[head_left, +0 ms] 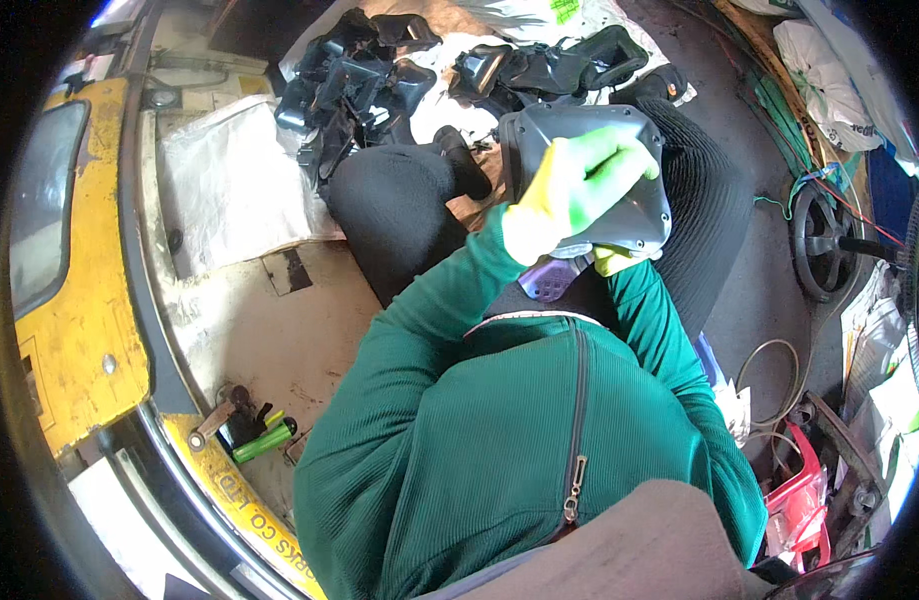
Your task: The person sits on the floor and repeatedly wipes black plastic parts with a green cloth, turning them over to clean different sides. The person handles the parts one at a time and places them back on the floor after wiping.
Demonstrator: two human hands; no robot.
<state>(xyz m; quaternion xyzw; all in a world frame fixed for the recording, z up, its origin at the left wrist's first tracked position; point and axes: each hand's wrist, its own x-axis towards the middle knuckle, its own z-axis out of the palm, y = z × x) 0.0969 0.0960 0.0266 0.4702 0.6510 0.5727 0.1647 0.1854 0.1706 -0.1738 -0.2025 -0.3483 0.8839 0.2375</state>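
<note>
A black moulded plastic housing, squarish with small screw points along its rim, is tilted up over my lap. My left hand, in a pale yellow-green glove, lies across its face with fingers bent and pressed together. Whatever is between those fingertips, if anything, is hidden. Below, my right hand, gloved alike, grips the housing's near edge; most of its fingers are behind the part. Beyond my knees lie a pile of similar black plastic parts and a second group of black parts on white sheeting.
At left stands a yellow-painted machine with a window. Near it are a clear plastic bag and a green-handled tool. A black handwheel, cables and a red plastic piece are at right. A purple perforated object shows by my lap.
</note>
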